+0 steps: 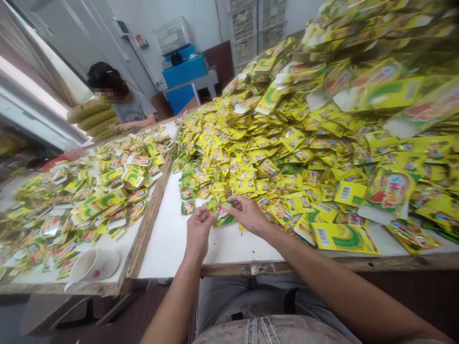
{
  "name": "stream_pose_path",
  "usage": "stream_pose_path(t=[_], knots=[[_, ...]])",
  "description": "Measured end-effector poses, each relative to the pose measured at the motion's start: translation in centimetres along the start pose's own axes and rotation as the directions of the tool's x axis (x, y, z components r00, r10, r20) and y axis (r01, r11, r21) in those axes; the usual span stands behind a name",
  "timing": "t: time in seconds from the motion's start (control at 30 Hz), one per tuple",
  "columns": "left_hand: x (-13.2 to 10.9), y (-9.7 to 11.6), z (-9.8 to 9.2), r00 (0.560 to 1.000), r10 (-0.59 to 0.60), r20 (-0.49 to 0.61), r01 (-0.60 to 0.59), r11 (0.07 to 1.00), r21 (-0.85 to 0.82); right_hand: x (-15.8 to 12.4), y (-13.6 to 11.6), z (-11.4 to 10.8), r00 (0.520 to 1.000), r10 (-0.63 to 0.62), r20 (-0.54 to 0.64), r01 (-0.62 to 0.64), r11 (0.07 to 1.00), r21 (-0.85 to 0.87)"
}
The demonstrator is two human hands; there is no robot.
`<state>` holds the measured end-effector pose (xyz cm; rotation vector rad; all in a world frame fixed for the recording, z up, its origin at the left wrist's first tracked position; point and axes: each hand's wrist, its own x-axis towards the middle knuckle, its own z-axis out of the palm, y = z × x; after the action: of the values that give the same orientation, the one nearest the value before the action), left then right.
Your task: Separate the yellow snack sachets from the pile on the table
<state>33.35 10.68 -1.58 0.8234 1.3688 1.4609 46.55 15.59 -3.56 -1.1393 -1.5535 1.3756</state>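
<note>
Between my two hands, just above the white tabletop [161, 243], is a small green and yellow candy packet [224, 215]. My left hand [199, 229] pinches its left edge between thumb and fingertips. On the packet's right side, the thumb and fingers of my right hand [247, 214] are closed on it. Directly beyond my hands spreads a large heap of similar yellow and green packets [244, 157]. A single green packet [187, 206] lies flat just left of the held one.
Flat yellow boxes [344, 238] lie right of my right arm, and more are piled high at the back right. A wooden strip [150, 222] divides off the left table, which bears scattered boxes and a white cup [84, 267]. A co-worker [132, 105] sits at the far left.
</note>
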Motion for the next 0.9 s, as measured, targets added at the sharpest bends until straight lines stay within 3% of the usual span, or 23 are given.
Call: stream_pose_path(t=[0.1, 0.2, 0.3, 0.37, 0.47, 0.5, 0.57, 0.6, 0.67, 0.73, 0.8, 0.87, 0.9], knots=[[-0.3, 0.8, 1.2, 0.999, -0.012, 0.045, 0.012, 1.000, 0.007, -1.6, -1.3, -1.7, 1.000, -0.002, -0.011, 0.002, 0.998, -0.060], [-0.8, 1.3, 3.4, 0.987, -0.011, 0.160, -0.006, 0.994, 0.108, -4.0, -2.3, -5.3, 0.994, -0.023, -0.104, 0.022, 1.000, -0.006], [-1.9, 1.1, 6.9, 0.919, 0.051, 0.390, -0.223, 0.884, 0.410, -7.5, -2.4, -10.2, 0.951, -0.018, -0.310, 0.051, 0.994, 0.100], [-3.1, 0.4, 9.8, 0.795, 0.112, 0.596, -0.499, 0.680, 0.537, -9.8, -1.9, -13.1, 0.863, 0.014, -0.505, 0.069, 0.987, 0.146], [-4.6, -1.2, 14.4, 0.534, 0.110, 0.838, -0.798, 0.392, 0.457, -12.1, -0.2, -15.9, 0.664, 0.042, -0.747, 0.150, 0.971, 0.188], [-5.0, -1.8, 15.7, 0.465, 0.080, 0.882, -0.839, 0.357, 0.410, -12.6, 0.5, -16.4, 0.609, 0.048, -0.792, 0.180, 0.964, 0.196], [-5.4, -2.8, 17.4, 0.377, 0.011, 0.926, -0.866, 0.361, 0.347, -13.2, 1.5, -16.8, 0.542, 0.056, -0.838, 0.217, 0.954, 0.204], [-5.3, -3.0, 17.7, 0.369, -0.009, 0.930, -0.855, 0.389, 0.343, -13.3, 1.9, -16.9, 0.530, 0.056, -0.846, 0.227, 0.952, 0.205], [-4.7, -2.9, 17.2, 0.419, -0.015, 0.908, -0.811, 0.443, 0.382, -13.2, 2.0, -16.8, 0.531, 0.042, -0.846, 0.244, 0.949, 0.200], [-3.4, -2.1, 15.3, 0.549, 0.005, 0.836, -0.708, 0.534, 0.462, -12.6, 1.5, -16.5, 0.558, 0.019, -0.830, 0.259, 0.946, 0.195], [-2.1, -0.8, 12.4, 0.687, -0.052, 0.725, -0.444, 0.760, 0.475, -11.4, 0.4, -16.0, 0.633, -0.007, -0.774, 0.247, 0.950, 0.194], [-1.2, 0.4, 9.2, 0.755, -0.181, 0.630, -0.039, 0.947, 0.319, -9.5, -0.7, -15.1, 0.743, -0.056, -0.667, 0.197, 0.971, 0.138], [-1.0, 0.8, 7.7, 0.765, -0.238, 0.599, 0.143, 0.969, 0.202, -8.3, -1.3, -14.4, 0.791, -0.082, -0.606, 0.161, 0.984, 0.078]])
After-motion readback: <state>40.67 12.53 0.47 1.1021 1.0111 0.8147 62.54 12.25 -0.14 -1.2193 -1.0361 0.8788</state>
